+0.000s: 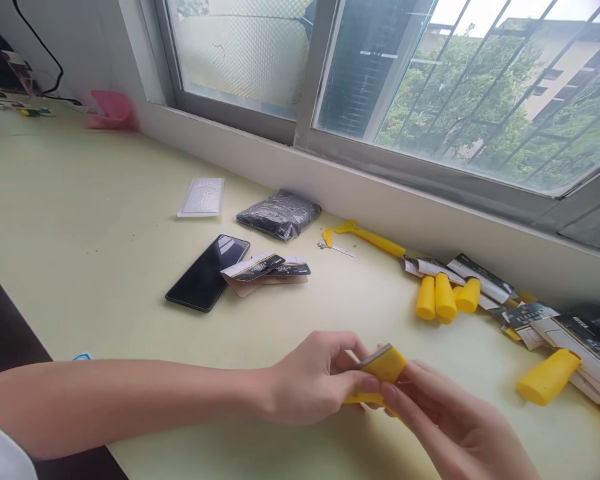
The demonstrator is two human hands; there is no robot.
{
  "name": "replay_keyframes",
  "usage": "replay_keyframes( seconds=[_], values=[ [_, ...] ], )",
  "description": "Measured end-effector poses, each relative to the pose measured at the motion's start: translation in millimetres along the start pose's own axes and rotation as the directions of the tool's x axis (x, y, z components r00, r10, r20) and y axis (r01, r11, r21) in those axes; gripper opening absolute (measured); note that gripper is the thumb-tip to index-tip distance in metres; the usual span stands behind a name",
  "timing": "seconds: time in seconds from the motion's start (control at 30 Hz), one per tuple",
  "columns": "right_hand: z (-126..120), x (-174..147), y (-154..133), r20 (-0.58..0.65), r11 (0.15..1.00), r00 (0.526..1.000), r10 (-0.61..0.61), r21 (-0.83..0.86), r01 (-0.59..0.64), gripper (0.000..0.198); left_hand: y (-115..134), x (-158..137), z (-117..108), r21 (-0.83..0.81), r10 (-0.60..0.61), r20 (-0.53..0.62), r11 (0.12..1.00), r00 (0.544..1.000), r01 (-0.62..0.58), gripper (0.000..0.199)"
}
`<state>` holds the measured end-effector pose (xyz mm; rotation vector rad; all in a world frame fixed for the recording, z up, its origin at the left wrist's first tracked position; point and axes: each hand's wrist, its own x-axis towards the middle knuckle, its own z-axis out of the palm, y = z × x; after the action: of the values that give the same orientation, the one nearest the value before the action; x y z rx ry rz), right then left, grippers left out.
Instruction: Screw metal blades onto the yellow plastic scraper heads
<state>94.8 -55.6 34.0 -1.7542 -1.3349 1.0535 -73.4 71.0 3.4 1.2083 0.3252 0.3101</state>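
In the head view, both my hands meet near the front of the table around a yellow scraper (386, 365) with a thin grey edge along its top. My left hand (320, 383) grips it from the left, thumb pressed on its face. From the right, my right hand (450, 420) pinches it, its thumb tip against the left thumb. The fingers cover much of the scraper's lower part. Beyond the hands lie folded black-and-white cards (260, 268) and a black phone (207, 273).
Along the windowsill lie a clear plastic case (203, 197), a black plastic packet (280, 213) and a yellow long-handled tool (380, 241) beside small loose parts. To the right are several yellow handles (445, 298) with printed cards (580, 340), and another yellow handle (547, 379) nearer me.
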Motion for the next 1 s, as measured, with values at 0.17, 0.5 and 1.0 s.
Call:
replay_keyframes(
  seconds=[0.17, 0.5, 1.0],
  values=[
    [1, 2, 4, 0.035, 0.999, 0.999, -0.018, 0.036, 0.017, 0.026, 0, 0, 0, -0.024, -0.011, -0.013, 1.000, 1.000, 0.011, 0.040],
    [0, 3, 5, 0.036, 0.999, 0.999, -0.031, 0.010, 0.031, 0.030, 0, 1, 0, -0.042, -0.021, -0.017, 0.999, 1.000, 0.020, 0.040],
    [5, -5, -1, -0.117, 0.602, 0.690, -0.714, -0.607, 0.520, 0.040, 3, -2, -10, 0.432, 0.452, 0.184, 0.760, 0.873, -0.485, 0.003]
  ],
)
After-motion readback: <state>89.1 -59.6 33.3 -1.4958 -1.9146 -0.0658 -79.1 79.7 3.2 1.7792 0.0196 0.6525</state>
